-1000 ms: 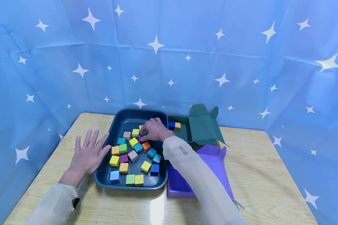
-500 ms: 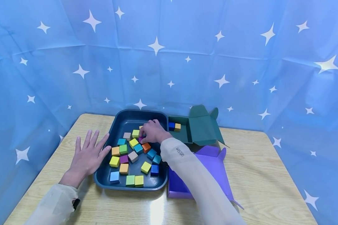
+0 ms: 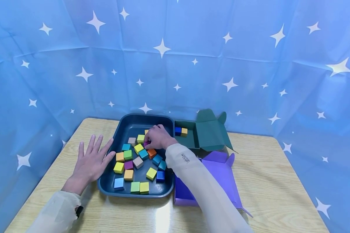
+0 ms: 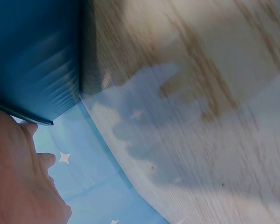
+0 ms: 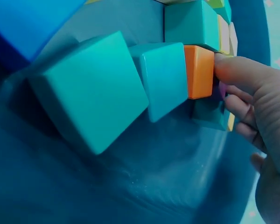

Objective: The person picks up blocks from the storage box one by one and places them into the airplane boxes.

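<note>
From the head view, a dark blue tray [image 3: 135, 196] stands on a pale wood-grained worktop [image 3: 268, 174], which stretches to either side of the tray and in front of it; a creased blue curtain [image 3: 175, 72] with white stars closes in the room behind and beside. Coloured cubes [image 3: 128, 175] lie scattered in the tray. The left hand [image 3: 90, 163] is at the tray's left rim, fingers spread apart. Inside the tray, the right hand [image 3: 159, 137] has its grip pinched on a purple cube [image 3: 146, 144] — mostly hidden by the fingers. Right of the tray sit an unfolded green box [image 3: 211, 134], two cubes in it, and, nearer, a purple box [image 3: 221, 171] partly covered by the right sleeve [image 3: 204, 184]. In the left wrist view, the tray's outer wall fills one corner and the left hand is cut off, its fingertips unclear. In the right wrist view, an orange cube [image 5: 199, 72] in the tray covers most of the purple cube — only a sliver shows — while a blue cube [image 5: 30, 23] is cropped.
</note>
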Demonstrator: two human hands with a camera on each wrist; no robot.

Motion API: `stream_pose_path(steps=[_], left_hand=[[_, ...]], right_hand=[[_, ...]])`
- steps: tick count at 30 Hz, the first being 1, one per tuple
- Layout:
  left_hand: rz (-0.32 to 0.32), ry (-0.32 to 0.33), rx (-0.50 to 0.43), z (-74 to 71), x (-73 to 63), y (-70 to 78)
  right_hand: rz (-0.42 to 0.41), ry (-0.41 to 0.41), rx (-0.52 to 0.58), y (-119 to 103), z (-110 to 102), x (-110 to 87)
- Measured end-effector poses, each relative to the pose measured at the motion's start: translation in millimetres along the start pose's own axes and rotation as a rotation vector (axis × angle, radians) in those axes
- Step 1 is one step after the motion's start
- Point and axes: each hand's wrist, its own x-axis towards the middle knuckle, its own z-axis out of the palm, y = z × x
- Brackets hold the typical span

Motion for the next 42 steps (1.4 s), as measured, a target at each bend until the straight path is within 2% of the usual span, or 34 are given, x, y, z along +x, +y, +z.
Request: stream_pose_path(steps=[7, 12, 17, 24, 27, 32, 42], left_hand=[[0.003, -0.002, 0.006, -0.4, 1.0, 1.6], [0.003, -0.004, 0.006, 0.1, 0.1, 0.8], [0.006, -0.001, -0.002, -0.5, -0.6, 0.1], [0.008, -0.003, -0.012, -0.5, -1.1, 1.0], [0.010, -0.007, -0.022, -0.9, -1.4, 2.2], [0.009, -0.003, -0.021, -0.8, -1.0, 0.0], [0.001, -0.013, -0.019, -1.4, -2.1, 2.0]], right_hand=[[0.026, 0.010, 0.089, 5.8, -20.6, -9.8], [0.032, 0.032, 0.138, 18.7, -38.1, -21.9], [0.041, 0.077, 0.194, 42.8, -50.4, -36.4], [0.088, 0.119, 0.235, 87.1, -68.1, -68.1], [0.135, 0.115, 0.219, 106.1, -70.3, -80.7], [0.200, 0.100, 0.190, 128.3, -67.1, -90.3], [0.272, 0.109, 0.156, 145.3, -44.5, -88.4]])
